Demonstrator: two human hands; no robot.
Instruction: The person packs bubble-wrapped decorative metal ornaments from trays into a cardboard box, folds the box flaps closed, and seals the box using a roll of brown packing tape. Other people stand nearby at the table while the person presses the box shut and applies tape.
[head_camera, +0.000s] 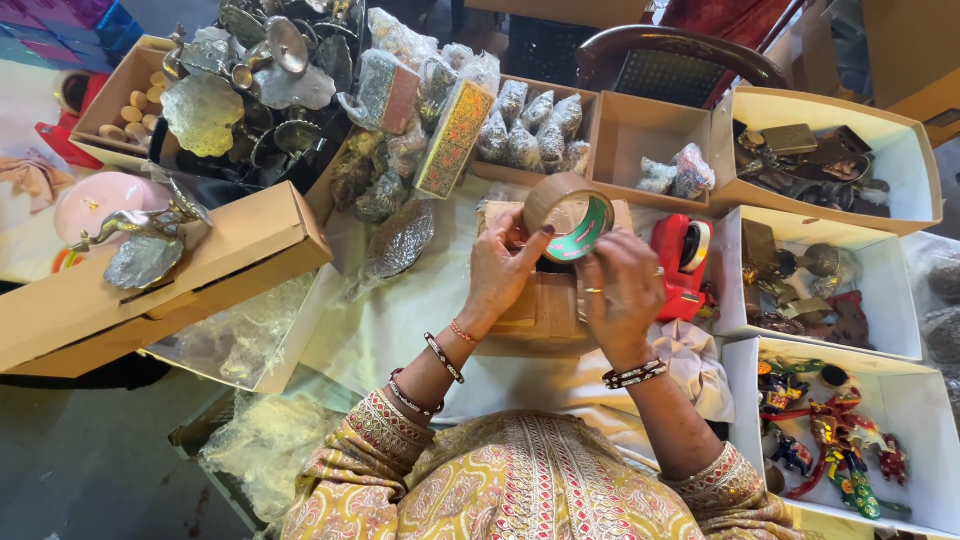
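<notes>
The roll of brown tape (568, 214) sits upright between my two hands, held just above a small cardboard box (545, 305) that rests on the pale cloth (400, 320) in the middle of the table. I see my left hand (503, 268) closed on the roll's near-left edge, thumb reaching up onto its rim. My right hand (622, 290) is closed on the roll's lower right side, fingers curled against the tape; I can't tell whether they pinch a loose end.

Just right of the box stands a red tape dispenser (682, 262). Beyond the roll, an open box (530, 125) holds small wrapped bundles, and the one beside it (640, 130) holds two more. To my right, white boxes hold metal trinkets (810, 165) and painted figures (835, 445). On my left, a long closed cardboard box (150, 290) carries a small metal bird (140, 235), with a heap of silver metalware (265, 85) behind it.
</notes>
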